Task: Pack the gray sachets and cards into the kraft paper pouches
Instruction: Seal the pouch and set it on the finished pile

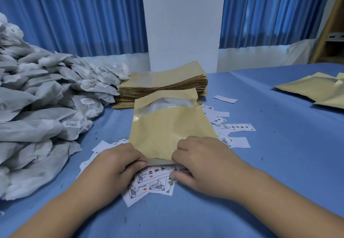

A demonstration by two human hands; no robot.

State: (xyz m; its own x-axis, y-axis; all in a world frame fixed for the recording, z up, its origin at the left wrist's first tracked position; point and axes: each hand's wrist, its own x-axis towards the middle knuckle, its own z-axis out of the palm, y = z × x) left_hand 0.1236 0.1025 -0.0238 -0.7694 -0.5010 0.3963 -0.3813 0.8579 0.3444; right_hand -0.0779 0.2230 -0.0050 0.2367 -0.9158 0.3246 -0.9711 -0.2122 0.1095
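Note:
A kraft paper pouch with a clear window lies flat in front of me, its open mouth toward me. My left hand pinches the mouth's left edge. At the mouth's right edge my right hand pinches the top layer. White printed cards lie scattered under and beside the pouch. A big heap of gray sachets fills the left side. Behind the pouch sits a stack of flat kraft pouches.
The table wears a blue cloth. More kraft pouches lie at the far right. A white pillar and blue curtains stand behind the table. More cards are strewn to the right of the pouch.

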